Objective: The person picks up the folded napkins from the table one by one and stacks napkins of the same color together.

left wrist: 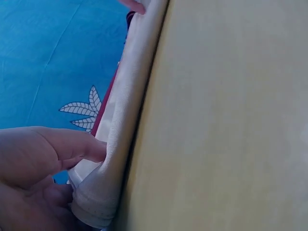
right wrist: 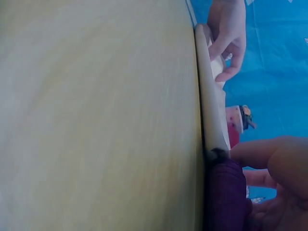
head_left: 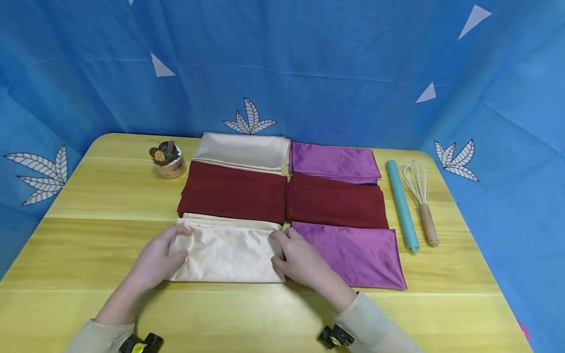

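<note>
A folded cream satin cloth (head_left: 231, 252) lies flat near the front of the table, at the left of two columns of folded cloths. My left hand (head_left: 161, 257) touches its left end, thumb and forefinger bent and apart on the fabric. At its right end my right hand (head_left: 300, 255) rests with thumb and forefinger also spread on the fabric. In the left wrist view the left thumb (left wrist: 91, 147) presses against the cloth's front fold. The right wrist view shows the right thumb (right wrist: 250, 151) where cream meets purple cloth. Some fingers of both hands are hidden.
Behind lie a dark red cloth (head_left: 236, 191) and another cream cloth (head_left: 243, 152). The right column holds purple (head_left: 350, 255), dark red (head_left: 337, 201) and purple (head_left: 333, 162) cloths. A small decorated cup (head_left: 171, 166) stands left; a teal rolling pin (head_left: 402, 208) and whisk (head_left: 425, 215) lie right.
</note>
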The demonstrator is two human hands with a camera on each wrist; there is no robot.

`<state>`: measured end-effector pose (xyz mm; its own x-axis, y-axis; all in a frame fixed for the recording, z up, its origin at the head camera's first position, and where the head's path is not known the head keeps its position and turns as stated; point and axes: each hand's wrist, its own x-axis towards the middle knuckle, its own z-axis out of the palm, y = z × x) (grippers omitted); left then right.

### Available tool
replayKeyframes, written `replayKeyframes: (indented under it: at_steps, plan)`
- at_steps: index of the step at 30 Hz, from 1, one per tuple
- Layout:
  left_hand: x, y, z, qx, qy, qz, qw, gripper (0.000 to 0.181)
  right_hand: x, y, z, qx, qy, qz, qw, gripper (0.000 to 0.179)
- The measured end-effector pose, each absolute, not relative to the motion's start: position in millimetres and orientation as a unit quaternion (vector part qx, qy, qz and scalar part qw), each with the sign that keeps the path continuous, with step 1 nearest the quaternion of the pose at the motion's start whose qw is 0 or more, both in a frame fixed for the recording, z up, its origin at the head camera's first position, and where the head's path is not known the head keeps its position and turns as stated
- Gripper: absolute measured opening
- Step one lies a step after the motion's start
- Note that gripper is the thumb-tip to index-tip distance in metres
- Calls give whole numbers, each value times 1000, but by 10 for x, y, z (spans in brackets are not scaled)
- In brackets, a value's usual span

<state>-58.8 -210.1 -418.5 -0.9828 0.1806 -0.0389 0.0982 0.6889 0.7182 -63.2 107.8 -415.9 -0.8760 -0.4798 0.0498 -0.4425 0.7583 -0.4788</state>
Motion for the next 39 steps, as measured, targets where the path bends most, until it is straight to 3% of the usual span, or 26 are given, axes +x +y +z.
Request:
replayKeyframes:
  at_steps: [7, 13, 19, 28, 39]
  plan:
    - [-563, -2063, -4175, 70, 909, 409, 44, 33, -621, 1039, -4162, -257, 929, -259, 69, 35]
    - [-547, -2117, -4060, 97, 896, 433, 12, 32, -626, 1040, -4107, -269, 924, -269, 37, 32]
    - [-635, -2144, -3848, 110, 887, 447, -41, 28, -674, 1071, -4007, -252, 892, -375, 12, 34]
    - [-1048, -2000, -3544, 96, 889, 445, -58, 29, -1059, 1198, -3713, -198, 892, -406, -16, 34]
    - [-1819, -1764, -3638, 82, 894, 434, -75, 29, -1798, 1286, -3639, -143, 909, -391, -20, 35]
